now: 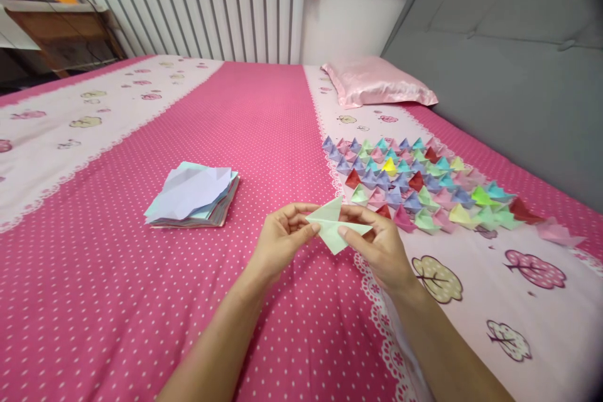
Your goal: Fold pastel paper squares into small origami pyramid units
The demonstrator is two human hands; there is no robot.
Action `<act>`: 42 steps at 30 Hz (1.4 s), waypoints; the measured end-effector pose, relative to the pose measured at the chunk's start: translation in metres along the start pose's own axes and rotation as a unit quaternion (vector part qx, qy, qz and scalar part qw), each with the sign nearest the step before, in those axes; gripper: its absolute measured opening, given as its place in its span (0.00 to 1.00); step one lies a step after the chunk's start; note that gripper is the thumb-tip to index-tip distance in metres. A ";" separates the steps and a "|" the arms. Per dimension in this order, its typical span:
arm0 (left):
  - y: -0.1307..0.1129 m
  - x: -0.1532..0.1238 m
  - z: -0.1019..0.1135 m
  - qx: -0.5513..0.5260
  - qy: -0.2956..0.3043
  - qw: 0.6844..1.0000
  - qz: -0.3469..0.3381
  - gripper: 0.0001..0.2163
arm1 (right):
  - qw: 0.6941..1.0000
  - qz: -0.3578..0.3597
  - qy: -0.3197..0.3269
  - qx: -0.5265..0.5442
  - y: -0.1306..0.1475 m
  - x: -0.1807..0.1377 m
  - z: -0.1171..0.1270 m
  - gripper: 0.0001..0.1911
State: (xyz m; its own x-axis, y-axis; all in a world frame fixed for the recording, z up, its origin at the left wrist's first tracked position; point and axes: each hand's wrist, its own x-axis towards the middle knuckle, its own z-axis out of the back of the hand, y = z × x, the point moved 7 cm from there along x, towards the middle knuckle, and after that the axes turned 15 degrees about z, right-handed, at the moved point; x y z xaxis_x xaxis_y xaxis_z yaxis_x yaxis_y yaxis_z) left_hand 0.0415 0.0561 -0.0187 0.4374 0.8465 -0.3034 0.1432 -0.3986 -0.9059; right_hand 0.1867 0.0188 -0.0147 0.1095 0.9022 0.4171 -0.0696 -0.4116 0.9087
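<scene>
Between my two hands is a pale green folded paper (335, 233) with several pointed corners, one sticking up and one pointing down. My left hand (288, 232) pinches its left corner, thumb in front and fingers behind. From the other side my right hand (379, 245) grips it, with the thumb pressed on the front face near the right point. The paper is held above the bed, just in front of rows of small folded paper boats (417, 182) in many colours. To the left lies a stack of coloured paper sheets (193, 193), a lilac one on top.
A pink polka-dot bedspread (141, 301) with pale printed bands covers the bed. A pink pillow (377, 81) lies at the far right, beside a grey padded headboard (509, 63). A white radiator (202, 9) stands along the back wall, and a wooden desk (66, 31) at far left.
</scene>
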 end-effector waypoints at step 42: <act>-0.027 -0.022 0.001 0.224 -0.139 0.933 -0.246 0.23 | 0.998 0.004 -0.030 0.049 0.003 0.003 0.000 0.21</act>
State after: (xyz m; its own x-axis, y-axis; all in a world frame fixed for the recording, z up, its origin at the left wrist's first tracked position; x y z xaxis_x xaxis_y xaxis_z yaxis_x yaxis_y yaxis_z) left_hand 0.0271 0.0491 0.0122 0.1607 0.9717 0.1731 -0.1467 0.1970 -0.9694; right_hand 0.1866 0.0204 -0.0109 0.1691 0.8906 0.4223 0.0256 -0.4322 0.9014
